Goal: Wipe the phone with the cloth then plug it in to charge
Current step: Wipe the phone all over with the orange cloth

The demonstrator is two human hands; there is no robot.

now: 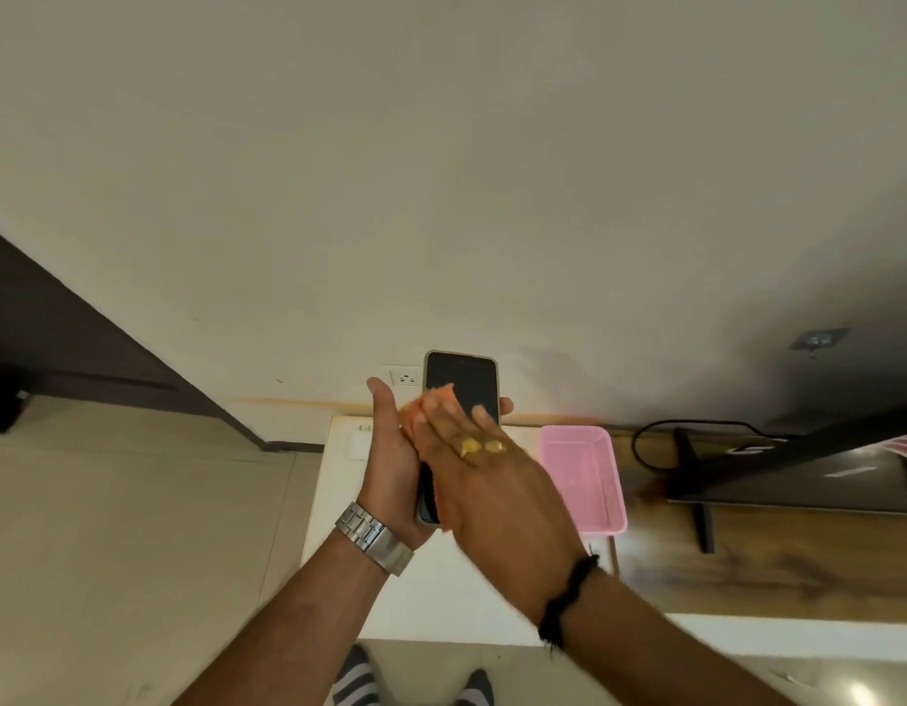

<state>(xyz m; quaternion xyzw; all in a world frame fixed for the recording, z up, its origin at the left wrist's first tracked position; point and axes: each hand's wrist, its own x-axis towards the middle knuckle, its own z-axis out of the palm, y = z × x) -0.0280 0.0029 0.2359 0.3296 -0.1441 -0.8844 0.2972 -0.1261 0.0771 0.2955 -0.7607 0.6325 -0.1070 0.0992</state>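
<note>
Cradling the phone [460, 384] from behind, the left hand [390, 466] curls its fingers round both edges to steady the dark screen toward the person, while the right hand [471, 466] presses an orange cloth [415, 415] flat against it with straight fingers. Held above the white table [339, 501], the phone's long axis runs near to far, top toward the wall socket [405, 378].

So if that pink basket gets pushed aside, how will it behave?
The pink basket looks like thin perforated plastic, so probably light and easy to slide. It seems to overhang the white table, so a push might tip it off.
</note>
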